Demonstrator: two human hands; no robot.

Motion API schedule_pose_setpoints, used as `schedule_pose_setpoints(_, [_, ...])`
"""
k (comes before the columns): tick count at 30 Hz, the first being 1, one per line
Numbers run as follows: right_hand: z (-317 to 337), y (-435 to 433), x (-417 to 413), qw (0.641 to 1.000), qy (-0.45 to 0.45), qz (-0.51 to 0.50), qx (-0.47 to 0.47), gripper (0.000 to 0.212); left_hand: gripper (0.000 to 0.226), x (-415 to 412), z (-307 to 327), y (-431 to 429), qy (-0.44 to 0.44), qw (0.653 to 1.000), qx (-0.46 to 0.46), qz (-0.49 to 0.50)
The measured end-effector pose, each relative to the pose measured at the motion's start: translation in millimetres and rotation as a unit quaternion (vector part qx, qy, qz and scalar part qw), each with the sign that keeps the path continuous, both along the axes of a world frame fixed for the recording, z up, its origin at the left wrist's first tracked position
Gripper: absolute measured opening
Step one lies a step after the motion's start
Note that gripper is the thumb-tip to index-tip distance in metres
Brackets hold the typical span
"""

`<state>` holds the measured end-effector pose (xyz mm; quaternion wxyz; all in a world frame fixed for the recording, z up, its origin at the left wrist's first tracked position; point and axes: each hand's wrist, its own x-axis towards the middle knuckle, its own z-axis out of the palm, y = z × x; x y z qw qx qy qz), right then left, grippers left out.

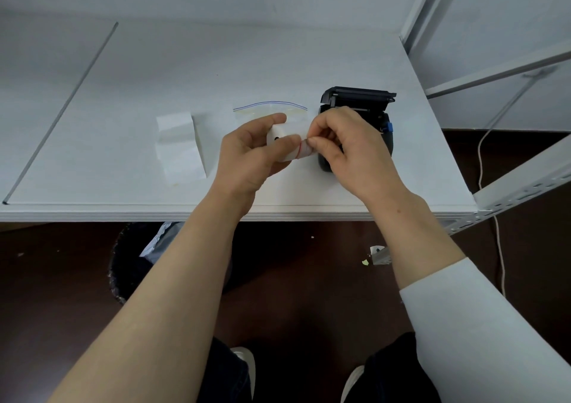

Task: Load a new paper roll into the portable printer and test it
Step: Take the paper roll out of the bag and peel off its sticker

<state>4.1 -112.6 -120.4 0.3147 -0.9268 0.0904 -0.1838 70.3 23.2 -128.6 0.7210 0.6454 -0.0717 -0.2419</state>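
Observation:
A small white paper roll (282, 135) is held above the white table (123, 124) in my left hand (247, 155), thumb on top and fingers underneath. A thin red line runs across the roll's loose end, which my right hand (343, 146) pinches between thumb and forefinger. Right behind my right hand stands the black portable printer (358, 102) with its lid flipped open and a blue latch on its right side. My right hand hides most of the printer's body.
A clear zip bag (272, 110) lies behind the roll. A curled strip of white paper (180, 146) lies to the left. A metal shelf frame (494, 71) and a white cable (482, 167) stand at the right. A dark bin (133, 257) sits under the table.

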Motion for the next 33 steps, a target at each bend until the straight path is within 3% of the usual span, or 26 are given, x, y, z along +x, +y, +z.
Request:
schedule_pose_setpoints(21, [3.5, 4.0, -1.6, 0.999, -0.030, 0.036, 0.013, 0.007, 0.020, 3.3, -4.6, -3.4, 0.031, 0.997, 0.016, 0.074])
schedule_pose_setpoints(25, [1.4, 2.8, -1.2, 0.998, -0.032, 0.028, 0.046, 0.007, 0.017, 2.6, -3.0, -2.8, 0.034, 0.998, 0.010, 0.057])
schedule_pose_setpoints(28, [1.4, 2.2, -1.4, 0.996, -0.042, 0.017, 0.077, 0.007, 0.027, 2.3, -3.3, -3.3, 0.046, 0.998, 0.002, 0.038])
schedule_pose_setpoints(33, [2.6, 4.5, -1.1, 0.989, -0.070, -0.011, 0.131, 0.005, 0.028, 5.1, -2.9, -4.1, 0.088, 0.992, -0.038, 0.083])
